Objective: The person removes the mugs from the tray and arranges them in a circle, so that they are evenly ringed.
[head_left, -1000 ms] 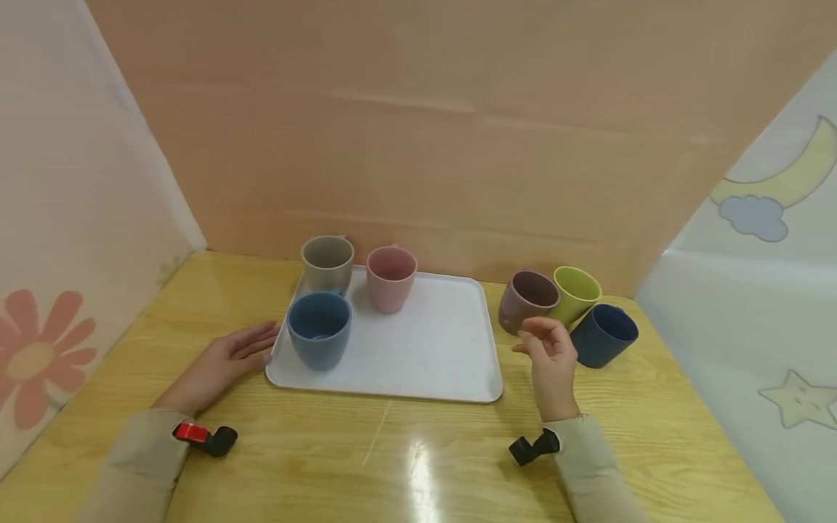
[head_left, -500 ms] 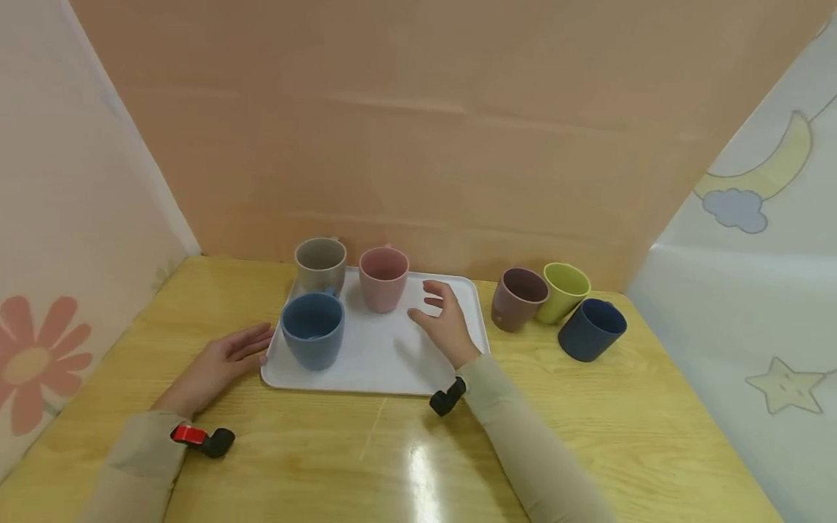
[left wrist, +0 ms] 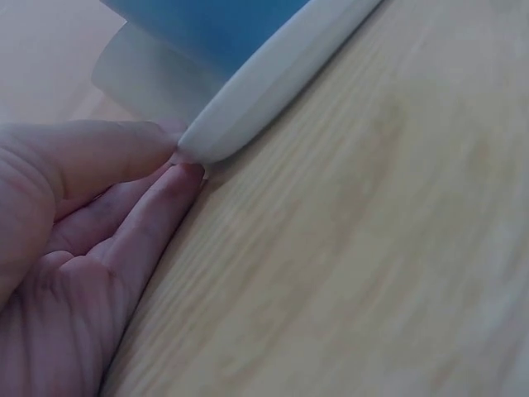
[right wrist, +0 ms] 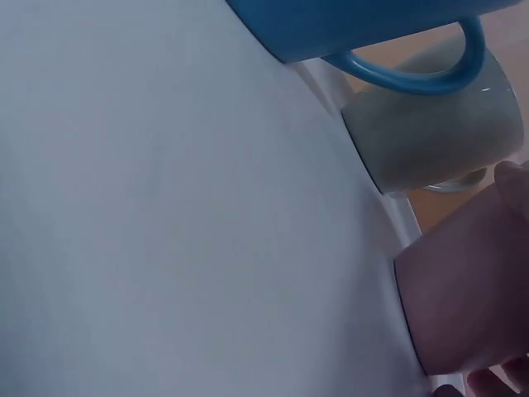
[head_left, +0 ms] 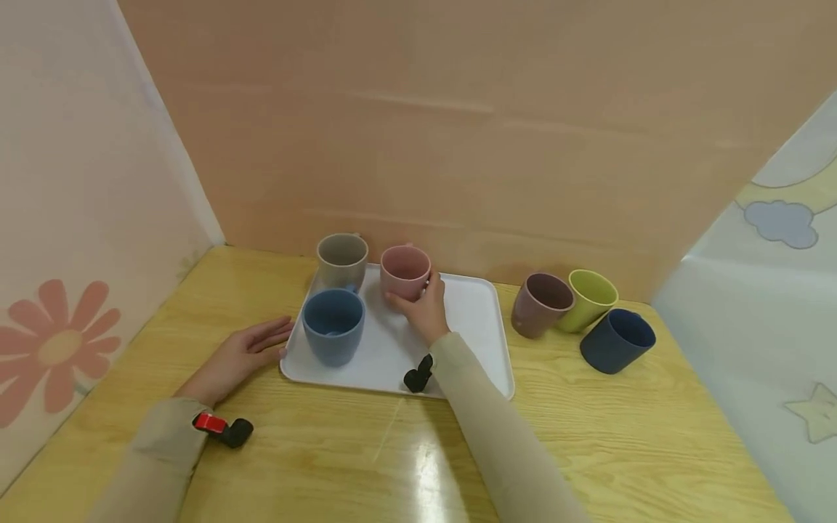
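My right hand (head_left: 426,309) grips the pink mug (head_left: 400,280), thumb in front and fingers round its right side. That mug stands upright on the back part of a white tray (head_left: 471,327). In the right wrist view, the pink mug (right wrist: 467,289) and part of the hand show at the right edge. My left hand (head_left: 245,356) lies on the table with straight fingers, its fingertips touching the tray's left rim (left wrist: 256,91). A light blue mug (head_left: 333,330) stands at the tray's front left, with a grey-beige mug (head_left: 343,265) behind it.
Right of the tray, a purple mug (head_left: 539,309), a yellow-green mug (head_left: 591,299) and a dark blue mug (head_left: 613,345) stand close together on the wooden table (head_left: 621,436). A brown backdrop (head_left: 458,145) rises behind; patterned panels flank both sides.
My right hand has moved left from beside the purple mug, over the tray, and has taken hold of the pink mug. The left hand stays at the tray's rim.
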The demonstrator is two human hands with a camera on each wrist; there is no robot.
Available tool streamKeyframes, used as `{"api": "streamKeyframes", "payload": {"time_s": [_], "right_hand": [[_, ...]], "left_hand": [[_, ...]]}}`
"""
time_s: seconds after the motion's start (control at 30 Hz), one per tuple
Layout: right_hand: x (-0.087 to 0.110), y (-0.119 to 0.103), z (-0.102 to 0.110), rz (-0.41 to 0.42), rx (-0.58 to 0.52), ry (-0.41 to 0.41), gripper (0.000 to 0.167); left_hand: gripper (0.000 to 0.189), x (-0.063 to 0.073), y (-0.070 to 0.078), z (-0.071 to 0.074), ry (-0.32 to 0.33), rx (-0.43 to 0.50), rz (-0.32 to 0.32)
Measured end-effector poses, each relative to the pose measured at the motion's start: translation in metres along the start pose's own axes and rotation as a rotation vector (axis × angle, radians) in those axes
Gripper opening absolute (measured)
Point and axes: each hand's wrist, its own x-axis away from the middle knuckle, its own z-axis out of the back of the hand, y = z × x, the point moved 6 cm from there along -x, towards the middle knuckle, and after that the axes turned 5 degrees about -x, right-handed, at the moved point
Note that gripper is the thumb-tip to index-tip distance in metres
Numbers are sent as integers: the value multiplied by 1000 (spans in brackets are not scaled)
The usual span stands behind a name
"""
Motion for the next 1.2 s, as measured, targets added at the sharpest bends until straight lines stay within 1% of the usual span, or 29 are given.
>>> {"api": "streamKeyframes", "payload": {"time_s": [0.13,0.27,0.37,0.47,0.53,0.7,0.8,0.93,1.07,1.13,1.2], "right_hand": [[-5,-2,0,31,-67,22,95],[-9,-9,5,64,-41,55,94],[-10,-11,8,44,-14,58,93],[-8,-10,10,7,-3,36,91],[-5,-10,11,-3,5,24,89],[3,-13,14,11,-8,9,88],[10,-12,14,-7,-23,4,86],[17,-12,17,-17,-48,40,85],[25,-12,22,-24,-100,90,89],[31,-11,24,-32,-126,100,91],[38,-10,26,-46,-141,89,92]], "left_hand": [[69,-3,1,-1,0,-12,-5],[70,-4,2,0,6,-11,-3],[71,-5,2,-1,0,-14,6],[72,-3,1,-2,-3,-25,20],[72,-1,0,-2,-3,-29,21],[70,2,5,-2,-7,2,-7],[69,5,5,-2,-9,11,2],[70,4,3,-2,-4,4,4],[70,0,3,-3,7,5,-9],[70,1,3,-4,9,5,-8],[72,3,1,-3,11,-7,14]]}}
